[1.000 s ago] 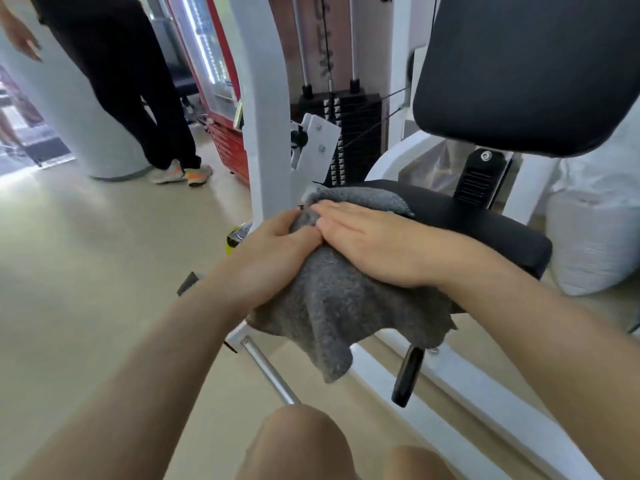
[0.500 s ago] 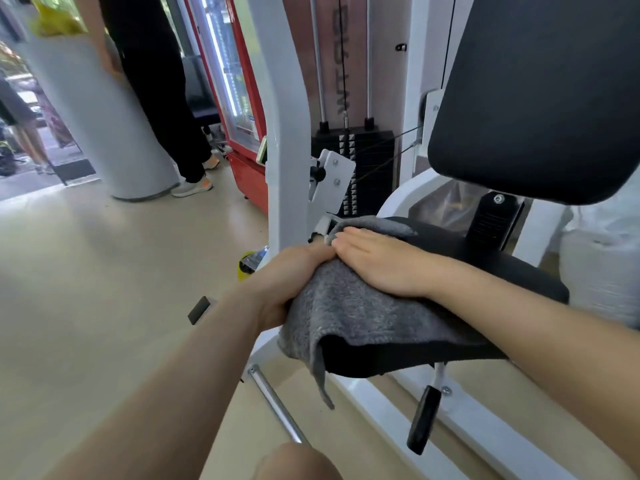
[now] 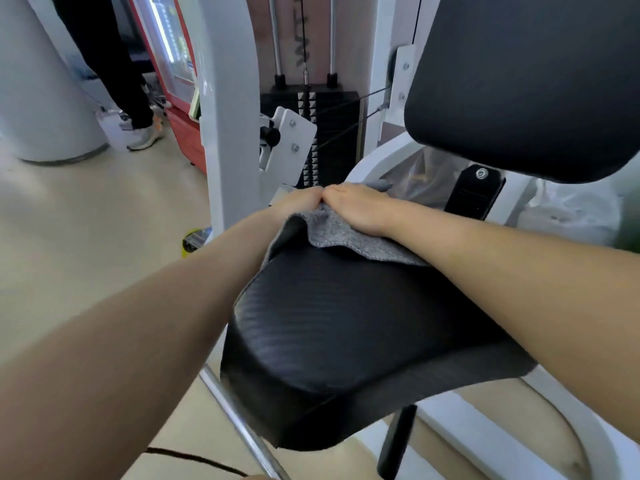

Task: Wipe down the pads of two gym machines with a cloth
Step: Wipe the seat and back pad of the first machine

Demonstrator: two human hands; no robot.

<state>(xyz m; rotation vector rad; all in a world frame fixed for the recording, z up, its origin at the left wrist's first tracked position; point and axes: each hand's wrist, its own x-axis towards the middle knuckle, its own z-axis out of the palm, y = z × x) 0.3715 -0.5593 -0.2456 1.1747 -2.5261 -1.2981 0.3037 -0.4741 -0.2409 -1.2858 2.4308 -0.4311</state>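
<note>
A black padded seat [image 3: 346,327] of a white gym machine fills the middle of the view. A grey cloth [image 3: 341,233] lies over the seat's far end. My right hand [image 3: 360,206] presses flat on the cloth with straight fingers. My left hand [image 3: 298,202] sits at the cloth's left edge by the seat's far left corner, its fingers hidden from view. Above right hangs the black back pad [image 3: 526,81].
The machine's white upright post [image 3: 228,109] and black weight stack [image 3: 322,133] stand just behind the seat. A chrome bar [image 3: 239,417] runs below the seat's left side. A person's legs [image 3: 117,64] and a red cabinet [image 3: 176,98] stand at the back left on the beige floor.
Both hands have slid the cloth from the seat's near edge to its far end, baring most of the black seat. The view has moved closer over the seat.
</note>
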